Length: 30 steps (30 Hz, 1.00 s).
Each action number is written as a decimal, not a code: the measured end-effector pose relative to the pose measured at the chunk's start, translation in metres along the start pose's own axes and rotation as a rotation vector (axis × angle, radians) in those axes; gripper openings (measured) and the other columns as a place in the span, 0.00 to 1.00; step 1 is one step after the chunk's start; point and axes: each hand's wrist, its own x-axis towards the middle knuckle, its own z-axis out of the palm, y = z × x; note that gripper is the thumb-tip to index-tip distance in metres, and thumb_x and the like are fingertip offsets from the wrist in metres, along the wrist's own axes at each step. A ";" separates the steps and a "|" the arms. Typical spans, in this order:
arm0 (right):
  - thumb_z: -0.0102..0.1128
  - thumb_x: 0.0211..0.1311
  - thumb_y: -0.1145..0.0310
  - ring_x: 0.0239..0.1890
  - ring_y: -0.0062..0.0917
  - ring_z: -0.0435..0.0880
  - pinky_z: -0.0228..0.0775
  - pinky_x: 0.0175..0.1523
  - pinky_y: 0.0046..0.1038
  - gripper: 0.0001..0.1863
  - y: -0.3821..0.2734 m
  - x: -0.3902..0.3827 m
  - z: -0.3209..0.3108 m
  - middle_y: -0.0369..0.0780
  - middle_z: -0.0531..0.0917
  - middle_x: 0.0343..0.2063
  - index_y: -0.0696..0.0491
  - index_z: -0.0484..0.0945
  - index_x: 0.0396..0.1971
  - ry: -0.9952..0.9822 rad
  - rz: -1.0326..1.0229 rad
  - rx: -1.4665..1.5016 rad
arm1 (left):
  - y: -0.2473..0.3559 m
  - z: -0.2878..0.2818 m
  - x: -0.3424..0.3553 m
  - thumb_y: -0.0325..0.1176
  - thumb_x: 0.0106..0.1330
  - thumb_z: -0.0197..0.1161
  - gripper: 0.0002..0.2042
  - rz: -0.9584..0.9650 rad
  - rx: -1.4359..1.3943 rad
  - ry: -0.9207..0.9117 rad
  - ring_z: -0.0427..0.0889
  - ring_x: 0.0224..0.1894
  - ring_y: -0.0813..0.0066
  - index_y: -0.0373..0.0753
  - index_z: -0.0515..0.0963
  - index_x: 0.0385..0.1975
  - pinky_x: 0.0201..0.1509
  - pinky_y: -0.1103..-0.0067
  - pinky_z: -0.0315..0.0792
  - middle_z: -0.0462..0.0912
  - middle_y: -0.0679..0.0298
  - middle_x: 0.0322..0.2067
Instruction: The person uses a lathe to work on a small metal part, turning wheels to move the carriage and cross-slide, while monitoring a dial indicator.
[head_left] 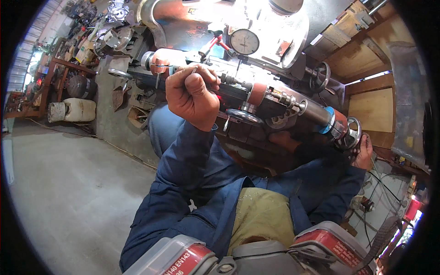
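Observation:
My left hand [193, 96] has curled fingertips pressed together in front of a horizontal metal shaft [238, 82] on a lathe-like machine; what it holds, if anything, I cannot make out. Above the shaft, a round white dial indicator [244, 41] hangs on a red-and-black jointed arm [215, 42]. A reddish housing [258, 94] sits above a chrome handwheel [243, 117] in the middle. My right hand [364, 151] grips the rim of the handwheel [353, 130] at the machine's right end, beside a steel cylinder [316, 114] with a blue band.
Metal parts [119, 13] clutter the upper left, near an off-white jerrycan [80, 110] and rusty frame [62, 64]. Wooden panels [369, 110] stand at the right, with cables [385, 183] below. A partly hidden patch of skin [284, 140] shows under the machine; I cannot tell whose.

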 end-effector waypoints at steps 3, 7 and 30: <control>0.53 0.71 0.57 0.18 0.10 0.66 0.60 0.25 0.15 0.14 -0.003 0.015 0.015 0.29 0.74 0.21 0.54 0.77 0.39 0.052 -0.057 -0.048 | 0.001 0.000 0.000 0.34 0.73 0.53 0.10 0.010 -0.004 0.004 0.73 0.20 0.75 0.34 0.66 0.43 0.22 0.79 0.71 0.73 0.60 0.21; 0.53 0.71 0.57 0.27 0.15 0.75 0.68 0.33 0.19 0.15 0.003 0.029 0.018 0.32 0.79 0.27 0.54 0.76 0.35 0.090 -0.048 -0.037 | 0.001 -0.001 0.000 0.34 0.73 0.53 0.10 -0.004 0.011 0.021 0.73 0.21 0.74 0.34 0.66 0.42 0.22 0.79 0.72 0.74 0.60 0.21; 0.50 0.71 0.59 0.39 0.25 0.79 0.69 0.48 0.23 0.19 -0.059 -0.041 0.117 0.38 0.81 0.36 0.60 0.77 0.47 0.593 -0.657 -0.683 | 0.031 0.021 -0.027 0.39 0.73 0.53 0.13 -0.232 -0.100 -0.162 0.75 0.20 0.71 0.33 0.69 0.37 0.22 0.79 0.72 0.74 0.59 0.21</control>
